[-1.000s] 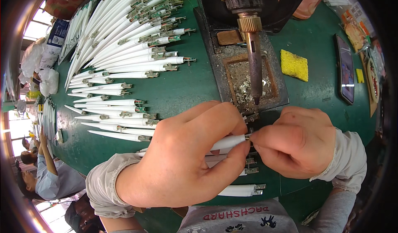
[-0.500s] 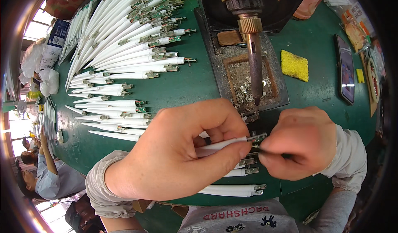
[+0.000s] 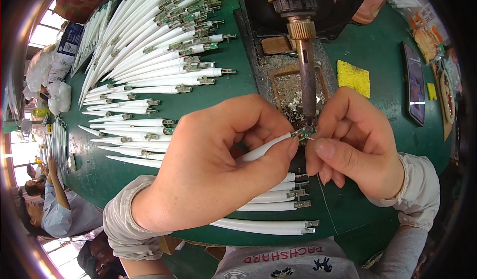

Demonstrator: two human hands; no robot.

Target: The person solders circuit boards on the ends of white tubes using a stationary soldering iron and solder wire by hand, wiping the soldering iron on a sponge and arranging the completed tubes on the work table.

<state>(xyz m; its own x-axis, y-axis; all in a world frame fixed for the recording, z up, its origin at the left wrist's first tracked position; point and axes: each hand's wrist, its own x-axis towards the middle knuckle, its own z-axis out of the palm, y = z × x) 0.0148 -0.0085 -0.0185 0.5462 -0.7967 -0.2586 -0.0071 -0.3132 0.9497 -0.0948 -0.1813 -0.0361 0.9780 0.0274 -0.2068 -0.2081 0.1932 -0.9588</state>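
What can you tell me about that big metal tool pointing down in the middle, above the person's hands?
It is a soldering iron, fixed so that it slopes down toward the person. A thick, dull grey collar sits at the top, then a brass-coloured ring, then a long brownish, scorched-looking metal shaft that narrows to a tip. Under it lies a dark tray speckled with silvery blobs. The tip meets the small green board at the end of the white tube, which the left hand holds up while the right hand pinches beside it.

Bright daylight from windows at left; sharp centre, fisheye-bent dark rim.
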